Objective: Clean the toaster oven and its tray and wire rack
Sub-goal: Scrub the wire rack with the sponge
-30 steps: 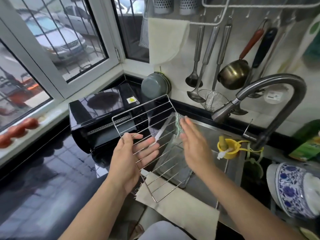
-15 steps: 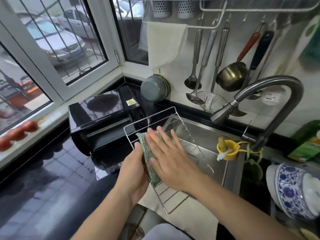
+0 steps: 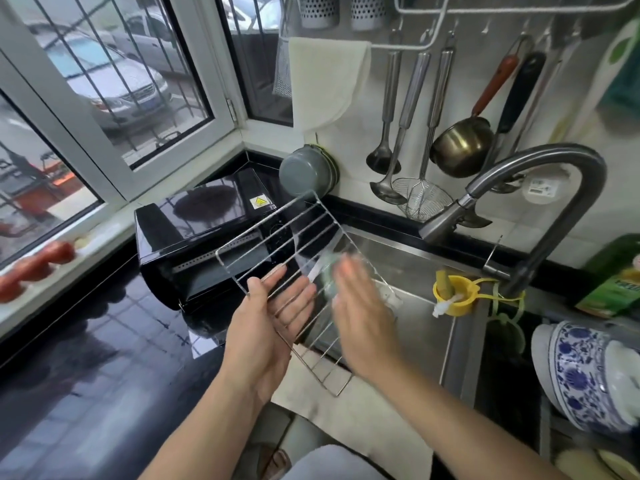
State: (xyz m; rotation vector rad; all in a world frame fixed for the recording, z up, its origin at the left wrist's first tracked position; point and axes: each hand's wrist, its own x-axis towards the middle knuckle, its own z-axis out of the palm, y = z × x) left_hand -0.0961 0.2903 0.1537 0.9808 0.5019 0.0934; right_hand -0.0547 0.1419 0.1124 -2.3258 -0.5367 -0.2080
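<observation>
Tilting the rack (image 3: 294, 244) over the sink (image 3: 415, 271) so drips fall in: my left hand (image 3: 266, 327) props it on straight fingers (image 3: 294, 299), right hand (image 3: 360, 317) flat, pressing a blurred cloth (image 3: 329, 271).

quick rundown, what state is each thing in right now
wire rack: tilted, held up over the sink
left hand: fingers straight, supporting the rack from below
right hand: blurred, flat, pressing a green cloth on the rack
toaster oven: door open
faucet: no water running
</observation>
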